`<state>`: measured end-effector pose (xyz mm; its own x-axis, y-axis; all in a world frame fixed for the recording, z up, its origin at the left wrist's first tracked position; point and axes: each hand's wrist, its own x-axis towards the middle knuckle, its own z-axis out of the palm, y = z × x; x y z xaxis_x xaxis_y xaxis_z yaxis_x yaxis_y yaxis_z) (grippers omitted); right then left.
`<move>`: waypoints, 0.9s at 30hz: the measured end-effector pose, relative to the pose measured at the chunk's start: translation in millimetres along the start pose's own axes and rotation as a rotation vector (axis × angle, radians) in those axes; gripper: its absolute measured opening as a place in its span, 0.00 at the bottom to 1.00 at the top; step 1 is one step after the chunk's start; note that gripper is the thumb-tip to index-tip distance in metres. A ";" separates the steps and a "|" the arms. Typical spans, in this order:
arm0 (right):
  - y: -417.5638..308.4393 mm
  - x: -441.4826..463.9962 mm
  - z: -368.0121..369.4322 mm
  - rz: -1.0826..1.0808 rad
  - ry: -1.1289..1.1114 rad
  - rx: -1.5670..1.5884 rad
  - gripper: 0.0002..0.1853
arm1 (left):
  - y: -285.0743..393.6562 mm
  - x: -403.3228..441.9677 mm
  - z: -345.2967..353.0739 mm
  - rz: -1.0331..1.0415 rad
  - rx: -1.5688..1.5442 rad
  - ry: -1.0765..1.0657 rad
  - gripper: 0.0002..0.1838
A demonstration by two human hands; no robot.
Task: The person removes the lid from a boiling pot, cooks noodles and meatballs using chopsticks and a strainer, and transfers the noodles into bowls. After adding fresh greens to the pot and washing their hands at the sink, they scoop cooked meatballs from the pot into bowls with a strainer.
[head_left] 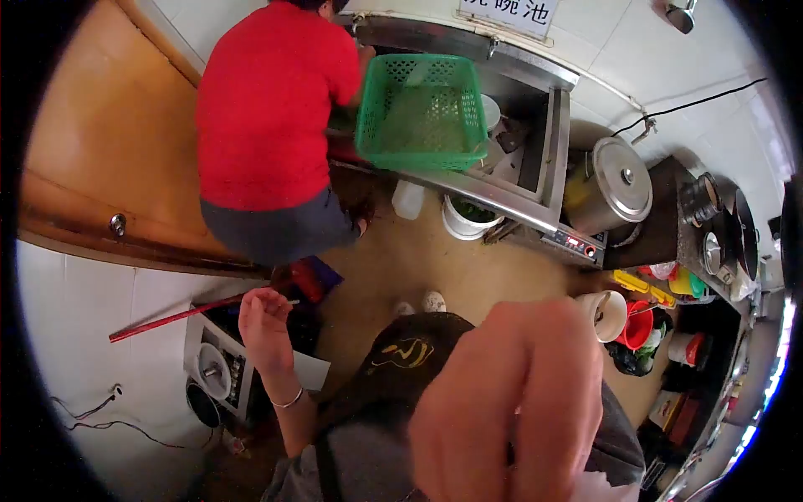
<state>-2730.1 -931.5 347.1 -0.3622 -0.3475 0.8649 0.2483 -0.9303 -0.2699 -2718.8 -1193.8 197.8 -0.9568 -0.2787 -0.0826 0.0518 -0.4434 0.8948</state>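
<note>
My left hand (266, 328), with a bracelet at the wrist, is raised at the lower left. Its fingers are curled, and a small thin white piece (292, 302) sticks out by the fingertips. My right hand (514, 402) looms large and blurred right before the camera. Its fingers are bent and pressed together; whatever they hold, if anything, is hidden. Below, between the hands, is my dark apron (401, 356) with a yellow print. Neither hand touches the green plastic basket (422, 159), which rests on the sink edge farther off.
A person in a red top (263, 109) bends over the sink at the left. To the right stand a lidded steel pot (621, 186), a white bucket (464, 224) with greens, a red bucket (637, 326) and shelves. An orange-brown door (109, 125) is at the left.
</note>
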 end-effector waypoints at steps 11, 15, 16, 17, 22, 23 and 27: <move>2.3 17.9 74.6 -0.706 0.357 1.995 0.07 | -3.9 2.7 -5.6 0.019 0.000 -0.052 0.09; -7.1 10.2 73.0 -0.609 0.486 1.794 0.07 | -4.8 1.5 -4.7 0.004 0.015 -0.072 0.09; -11.8 4.0 65.5 -0.393 0.391 1.519 0.06 | -4.7 2.4 -3.3 0.030 0.013 -0.060 0.09; -14.7 -2.7 52.9 -0.171 0.227 1.089 0.05 | -6.8 1.2 -2.5 0.013 0.015 -0.068 0.09; -30.7 5.3 17.3 0.069 0.206 -0.114 0.02 | -7.3 -2.1 6.3 -0.008 0.045 -0.053 0.08; -30.4 3.7 15.1 0.048 0.226 -0.185 0.03 | -8.7 -1.5 6.4 -0.021 0.050 -0.054 0.08; -28.8 -7.6 1.7 -0.070 0.276 -0.420 0.05 | -13.9 3.0 4.6 -0.030 0.090 -0.075 0.09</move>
<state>-2733.0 -901.9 349.0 -0.6032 -0.2483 0.7579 -0.1470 -0.8995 -0.4116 -2723.6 -1184.5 187.1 -0.9765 -0.2002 -0.0797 0.0004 -0.3716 0.9284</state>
